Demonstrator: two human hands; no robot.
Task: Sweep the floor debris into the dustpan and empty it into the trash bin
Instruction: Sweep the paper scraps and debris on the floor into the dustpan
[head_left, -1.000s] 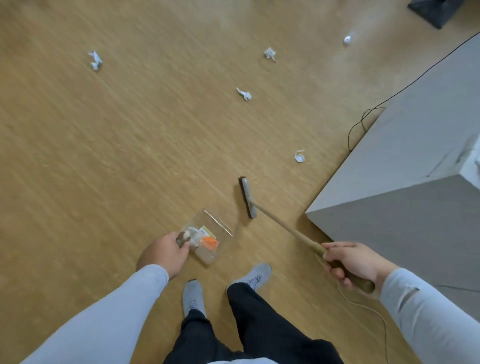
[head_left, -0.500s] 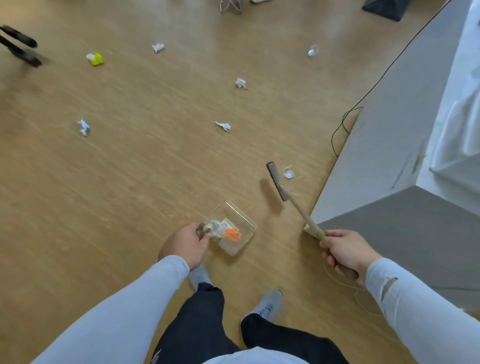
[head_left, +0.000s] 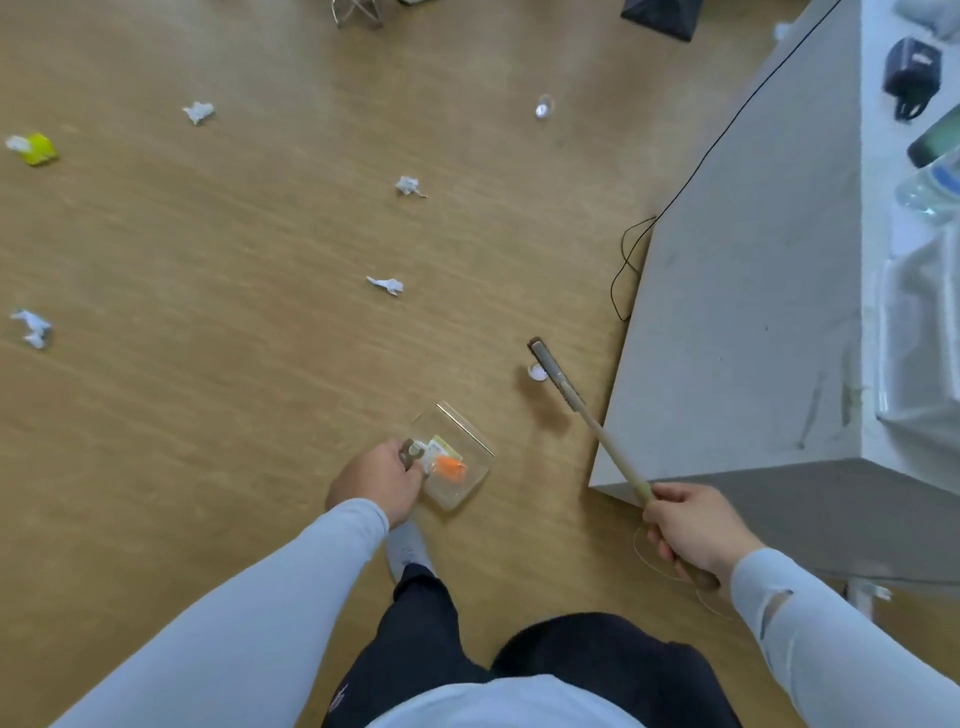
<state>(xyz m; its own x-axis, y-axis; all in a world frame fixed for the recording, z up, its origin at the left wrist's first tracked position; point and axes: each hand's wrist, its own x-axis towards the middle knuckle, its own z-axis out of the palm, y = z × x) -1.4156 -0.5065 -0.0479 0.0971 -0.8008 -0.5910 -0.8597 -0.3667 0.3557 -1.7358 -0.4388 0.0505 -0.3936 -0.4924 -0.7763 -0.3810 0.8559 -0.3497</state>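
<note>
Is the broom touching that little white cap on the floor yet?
Cannot tell. In the head view the white cap sits right against the left edge of the broom head, with no clear gap, but blur hides real contact.

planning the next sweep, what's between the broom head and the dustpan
In the head view, only bare floor lies between the broom head and the dustpan; a white cap sits beside the head.

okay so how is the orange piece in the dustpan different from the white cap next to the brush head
The orange piece already lies inside the clear dustpan; the white cap lies on the bare floor beside the brush head. One is orange and irregular, the other white and round. Both are small debris.
</note>
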